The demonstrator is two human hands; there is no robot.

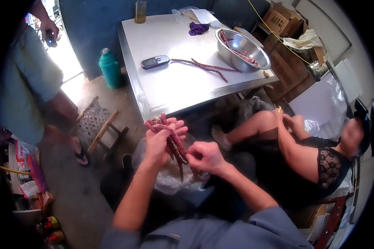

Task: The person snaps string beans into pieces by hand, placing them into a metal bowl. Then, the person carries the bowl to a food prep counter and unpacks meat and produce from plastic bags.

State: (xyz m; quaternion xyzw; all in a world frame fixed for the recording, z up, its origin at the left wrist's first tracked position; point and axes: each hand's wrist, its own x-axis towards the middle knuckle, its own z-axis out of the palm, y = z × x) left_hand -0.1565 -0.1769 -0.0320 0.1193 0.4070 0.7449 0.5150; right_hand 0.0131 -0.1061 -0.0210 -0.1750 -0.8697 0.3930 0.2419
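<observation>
A bunch of dark red bean pods [176, 150] lies across my left hand [157, 143], held under the thumb with the fingers spread beneath it. My right hand [205, 157] is closed in a pinch at the lower right side of the bunch; what its fingertips hold is too small to make out. Under both hands, a clear plastic bag [167, 178] rests at my lap, with more reddish pods partly showing in it. On the white table [166, 89] ahead, several long loose pods [212, 67] lie between a mobile phone [155, 62] and a steel bowl [247, 56] holding reddish pods.
One person sits at the right, legs toward the table; another stands at the left near a woven stool [96, 122]. A green flask [110, 69] stands on the floor. A bottle [140, 11] and a purple cloth [198, 28] are on the table. Cardboard boxes [278, 20] sit beyond.
</observation>
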